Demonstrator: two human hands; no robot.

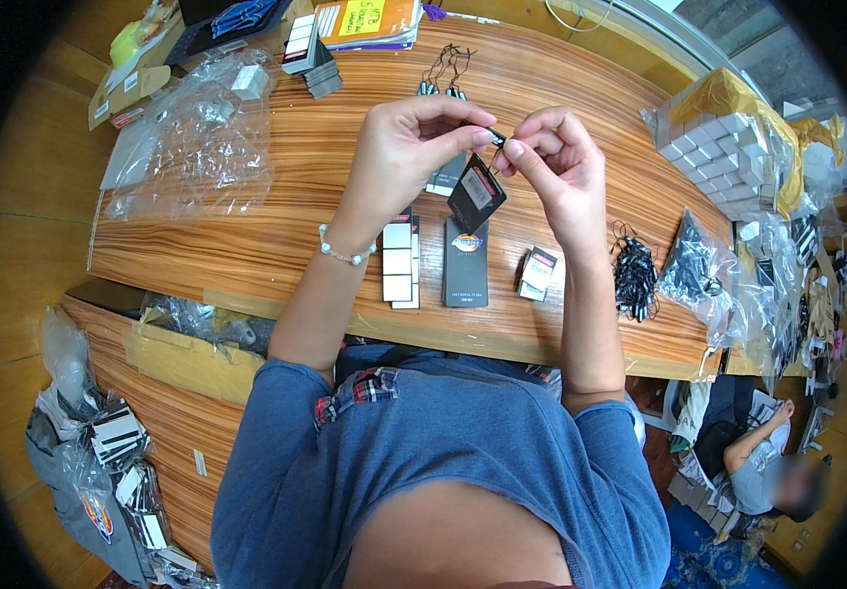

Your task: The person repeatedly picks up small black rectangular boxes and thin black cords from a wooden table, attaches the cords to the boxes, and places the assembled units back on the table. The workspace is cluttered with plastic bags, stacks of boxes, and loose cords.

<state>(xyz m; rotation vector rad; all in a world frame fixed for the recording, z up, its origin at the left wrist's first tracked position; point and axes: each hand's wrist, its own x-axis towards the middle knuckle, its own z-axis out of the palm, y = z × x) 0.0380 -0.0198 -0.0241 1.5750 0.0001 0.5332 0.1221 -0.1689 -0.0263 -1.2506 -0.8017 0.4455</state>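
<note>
One dark hang tag [476, 194] hangs in the air over the wooden table [335, 187], just below the two hands. It is flat and rectangular, almost black, and bears a pale label with a red band. Its long axis is tilted, from 1 o'clock to 7 o'clock, with the upper end nearer to the black cord [497, 139]. The left hand [406, 142] has thumb and forefinger pinched closely on this cord; the right hand [563, 169] pinches it also, its other fingers loosely bent.

From the tag, one dark card [466, 270] lies flat at 6 o'clock, and one more, partly hidden, at 10 o'clock. White-labelled cards [398, 263] overlap at 8 o'clock; their number I cannot tell. At least two small cards [538, 273] lie at 5 o'clock. At 4 o'clock is one pile of cords [635, 272], too tangled for counting.
</note>
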